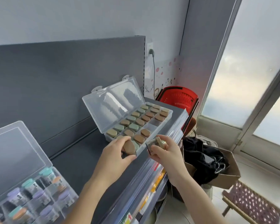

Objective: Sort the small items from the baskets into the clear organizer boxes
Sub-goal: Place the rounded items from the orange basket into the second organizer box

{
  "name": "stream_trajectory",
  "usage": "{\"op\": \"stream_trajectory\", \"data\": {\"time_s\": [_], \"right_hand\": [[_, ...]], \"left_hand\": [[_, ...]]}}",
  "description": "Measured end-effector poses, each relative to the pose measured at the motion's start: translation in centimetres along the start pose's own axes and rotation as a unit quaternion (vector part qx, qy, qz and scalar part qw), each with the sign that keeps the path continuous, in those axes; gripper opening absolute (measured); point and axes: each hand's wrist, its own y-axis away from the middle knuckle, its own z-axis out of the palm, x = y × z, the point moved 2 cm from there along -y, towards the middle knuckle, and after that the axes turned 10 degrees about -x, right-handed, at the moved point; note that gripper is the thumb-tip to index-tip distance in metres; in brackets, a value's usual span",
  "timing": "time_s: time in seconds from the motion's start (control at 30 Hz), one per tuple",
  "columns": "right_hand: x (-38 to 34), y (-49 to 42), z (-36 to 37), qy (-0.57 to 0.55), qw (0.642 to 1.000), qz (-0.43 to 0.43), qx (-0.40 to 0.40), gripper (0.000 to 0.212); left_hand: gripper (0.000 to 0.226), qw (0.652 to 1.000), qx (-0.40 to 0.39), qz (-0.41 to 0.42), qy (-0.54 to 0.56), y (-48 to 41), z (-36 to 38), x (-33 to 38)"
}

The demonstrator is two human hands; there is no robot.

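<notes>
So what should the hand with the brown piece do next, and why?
Probably lower the brown piece held in the left hand into an open slot at the near end of the organizer box. The hand is already over that end, and the front row shows empty compartments.

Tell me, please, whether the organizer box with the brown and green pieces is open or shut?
Open: the organizer box has its clear lid tilted up and back toward the grey panel, leaving the compartments exposed.
</notes>
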Motion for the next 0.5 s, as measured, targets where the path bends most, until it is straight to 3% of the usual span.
{"op": "stream_trajectory", "data": {"time_s": [0.23,0.5], "right_hand": [[-1.0,-8.5,-5.7,0.048,0.995,0.002,-0.091,0.046],[-2.9,-16.3,-11.3,0.112,0.983,-0.008,-0.147,0.045]], "left_hand": [[0.054,0.998,0.043,-0.054,-0.001,-7.5,3.3,2.0],[0.053,0.988,0.091,-0.119,-0.023,-13.5,6.1,4.4]]}}
